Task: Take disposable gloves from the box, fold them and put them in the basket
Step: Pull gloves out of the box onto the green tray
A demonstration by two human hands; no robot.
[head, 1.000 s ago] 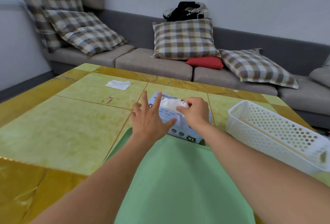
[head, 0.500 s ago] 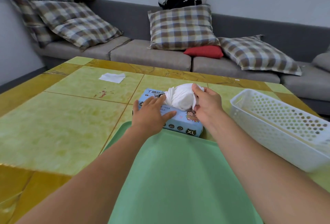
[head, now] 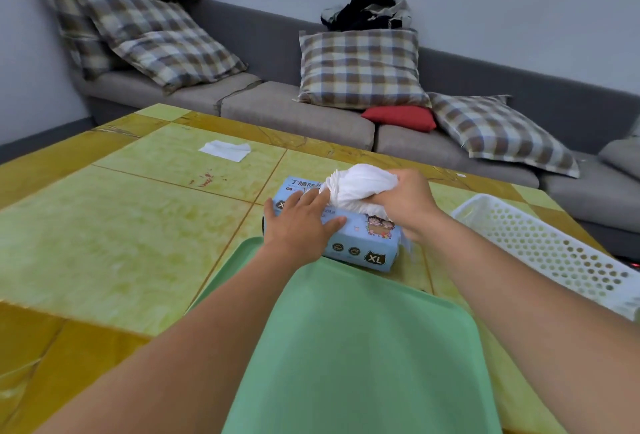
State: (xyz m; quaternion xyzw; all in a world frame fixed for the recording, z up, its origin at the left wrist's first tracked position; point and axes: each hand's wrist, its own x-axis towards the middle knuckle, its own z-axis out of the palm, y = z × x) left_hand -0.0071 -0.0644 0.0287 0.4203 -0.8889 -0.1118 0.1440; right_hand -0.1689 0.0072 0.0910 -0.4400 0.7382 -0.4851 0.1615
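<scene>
White bunched gloves (head: 360, 188) in gripping right hand (head: 408, 201); flat, open-fingered left hand (head: 298, 222) on blue box (head: 360, 243).

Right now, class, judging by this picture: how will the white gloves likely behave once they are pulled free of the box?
Probably floppy: the gloves bunch and crease in the right hand. Likely light, since that one hand lifts the wad. They may drag the box along, which would explain the left hand pressing it down.

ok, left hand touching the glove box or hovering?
Touching. The head view shows the left hand lying flat on top of the glove box, fingers spread over it, no gap visible.
</scene>
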